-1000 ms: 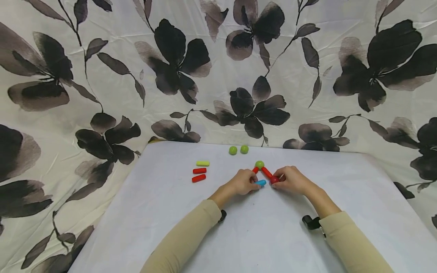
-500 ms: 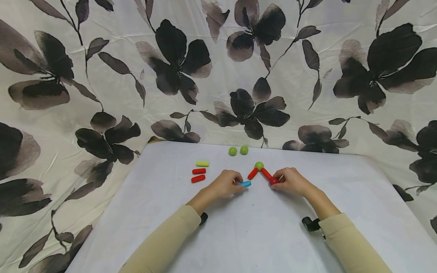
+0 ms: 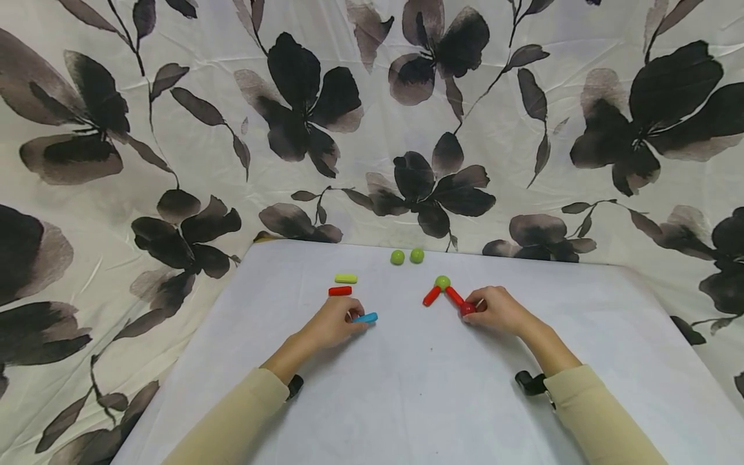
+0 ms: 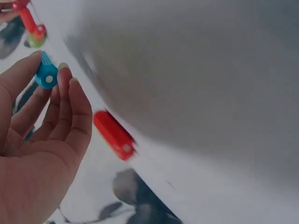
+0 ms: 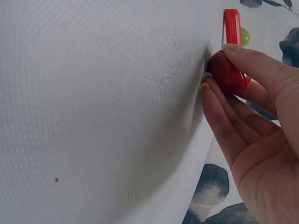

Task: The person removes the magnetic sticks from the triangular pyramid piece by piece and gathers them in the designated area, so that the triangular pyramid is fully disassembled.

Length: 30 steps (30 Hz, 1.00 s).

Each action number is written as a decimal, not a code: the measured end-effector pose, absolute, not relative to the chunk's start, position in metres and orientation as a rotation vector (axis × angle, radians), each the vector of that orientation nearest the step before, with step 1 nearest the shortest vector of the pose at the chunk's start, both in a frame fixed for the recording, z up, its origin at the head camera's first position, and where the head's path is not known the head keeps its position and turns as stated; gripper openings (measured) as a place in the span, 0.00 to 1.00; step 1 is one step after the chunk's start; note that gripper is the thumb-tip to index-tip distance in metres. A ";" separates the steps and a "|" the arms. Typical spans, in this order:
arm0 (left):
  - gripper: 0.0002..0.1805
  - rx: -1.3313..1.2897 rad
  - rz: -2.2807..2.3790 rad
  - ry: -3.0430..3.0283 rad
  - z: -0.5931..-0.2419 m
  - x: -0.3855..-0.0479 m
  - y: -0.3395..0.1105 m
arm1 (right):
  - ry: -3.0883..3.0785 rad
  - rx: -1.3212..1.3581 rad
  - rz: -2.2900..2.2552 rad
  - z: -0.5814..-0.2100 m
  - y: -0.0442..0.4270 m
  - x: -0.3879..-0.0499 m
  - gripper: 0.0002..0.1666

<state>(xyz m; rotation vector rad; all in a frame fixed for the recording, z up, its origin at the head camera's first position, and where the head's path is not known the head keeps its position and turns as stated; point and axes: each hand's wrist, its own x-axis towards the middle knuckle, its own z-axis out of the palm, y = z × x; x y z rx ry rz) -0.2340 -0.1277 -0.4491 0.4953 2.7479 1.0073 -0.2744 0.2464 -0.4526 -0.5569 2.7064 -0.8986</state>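
My left hand (image 3: 332, 323) pinches a short blue rod (image 3: 366, 318) between thumb and fingers, left of the table's middle. In the left wrist view the rod's round blue end (image 4: 46, 77) with a pale dot faces the camera. My right hand (image 3: 496, 309) holds a dark red ball (image 5: 227, 72) by its fingertips. A red rod (image 3: 454, 296) runs from that ball to a green ball (image 3: 442, 282), and a second red rod (image 3: 431, 296) slants from the green ball down to the left. A loose red rod (image 3: 340, 291) lies just beyond my left hand.
A yellow-green rod (image 3: 345, 278) lies behind the loose red rod. Two green balls (image 3: 397, 258) (image 3: 416, 256) sit close together near the far edge of the white table (image 3: 430, 400). A flowered cloth (image 3: 349, 161) hangs behind the table.
My left hand has moved left with the blue rod, away from the joined pieces, and now covers one of the loose red rods. The right hand stays on the red ball.
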 end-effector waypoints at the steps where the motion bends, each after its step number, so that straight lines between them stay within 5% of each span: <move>1: 0.06 0.472 1.005 2.755 -0.450 -0.234 -0.132 | 2.705 -0.560 -0.896 -0.453 0.246 -0.274 0.16; 30: 0.09 0.273 0.906 2.863 -0.459 -0.241 -0.166 | 2.701 -0.518 -0.880 -0.452 0.245 -0.273 0.17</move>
